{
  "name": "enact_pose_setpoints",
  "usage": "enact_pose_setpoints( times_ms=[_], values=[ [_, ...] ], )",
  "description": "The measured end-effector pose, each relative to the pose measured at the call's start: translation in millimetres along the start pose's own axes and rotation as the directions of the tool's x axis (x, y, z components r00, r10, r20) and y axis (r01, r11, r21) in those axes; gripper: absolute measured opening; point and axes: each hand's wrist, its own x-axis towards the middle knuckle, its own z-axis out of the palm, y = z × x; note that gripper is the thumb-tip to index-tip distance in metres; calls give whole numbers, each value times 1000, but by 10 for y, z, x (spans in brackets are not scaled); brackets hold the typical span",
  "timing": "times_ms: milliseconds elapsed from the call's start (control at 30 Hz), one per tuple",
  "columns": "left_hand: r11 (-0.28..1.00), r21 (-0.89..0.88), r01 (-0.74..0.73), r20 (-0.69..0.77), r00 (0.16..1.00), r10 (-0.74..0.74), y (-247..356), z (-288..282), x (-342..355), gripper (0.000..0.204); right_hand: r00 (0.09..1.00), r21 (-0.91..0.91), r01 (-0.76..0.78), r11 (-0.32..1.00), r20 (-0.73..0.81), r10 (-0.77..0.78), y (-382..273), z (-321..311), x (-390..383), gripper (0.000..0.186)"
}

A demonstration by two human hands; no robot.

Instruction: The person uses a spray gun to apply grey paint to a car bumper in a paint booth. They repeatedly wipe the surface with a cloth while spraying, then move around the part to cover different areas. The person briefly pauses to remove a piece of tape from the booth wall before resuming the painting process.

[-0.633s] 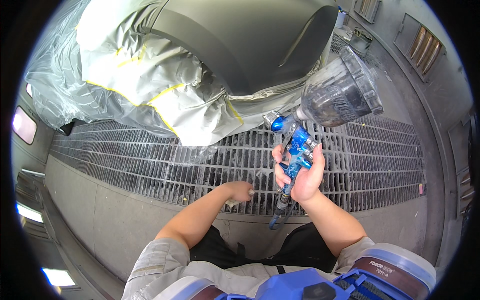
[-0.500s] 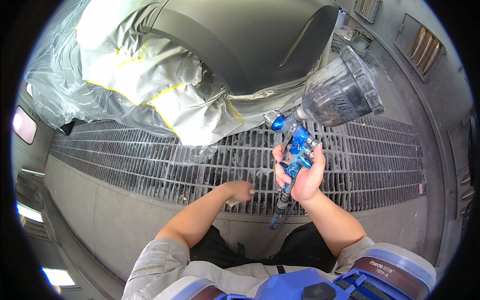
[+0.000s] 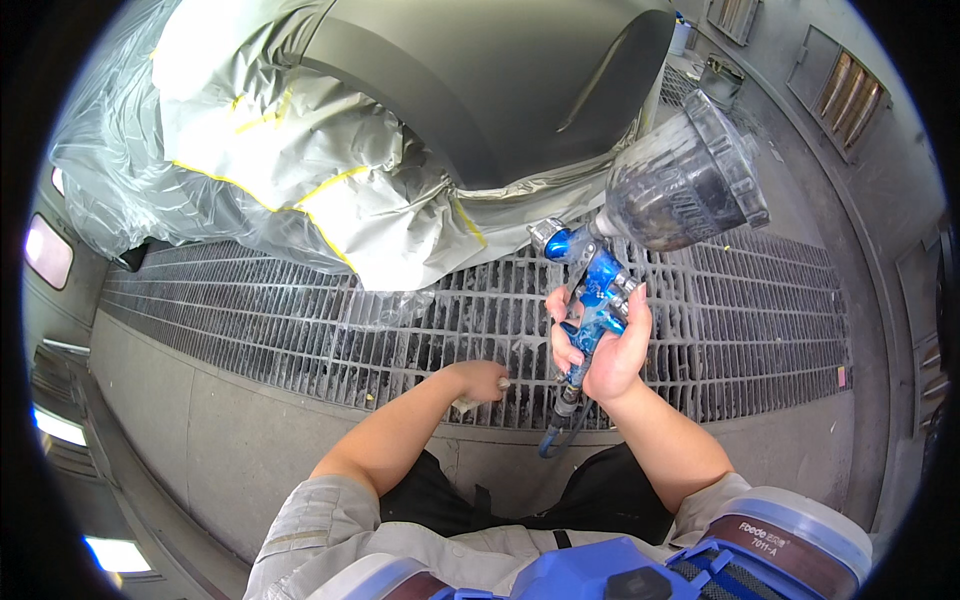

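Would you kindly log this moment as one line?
left hand: closed around pale item | right hand: holding spray gun | grate: below hands | panel: beside taped sheeting

Plastic film on floor grating

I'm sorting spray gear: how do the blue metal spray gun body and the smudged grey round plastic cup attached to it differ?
The blue metal spray gun body is slim; the smudged grey round plastic cup is much wider. The right hand grips the gun body, while no hand touches the cup. Both are smeared and tilted.
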Motion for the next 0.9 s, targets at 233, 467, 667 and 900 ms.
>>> enact_pose_setpoints(
  times_ms=[233,467,667,900],
  values=[
    [1000,-11,27,10,1000,-27,55,-45,-51,43,1000,-13,8,1000,-22,-8,-14,17,2,94],
    [1000,-30,9,6,1000,-9,59,-48,-64,44,1000,2,-3,1000,-13,3,-5,9,2,94],
    [999,-34,11,-19,1000,-12,49,-43,-83,44,1000,-3,8,1000,-14,-8,-5,23,2,93],
    [999,-10,34,-1,999,-34,-5,2,-49,45,1000,15,0,1000,-21,0,3,32,-1,92]
  ],
)
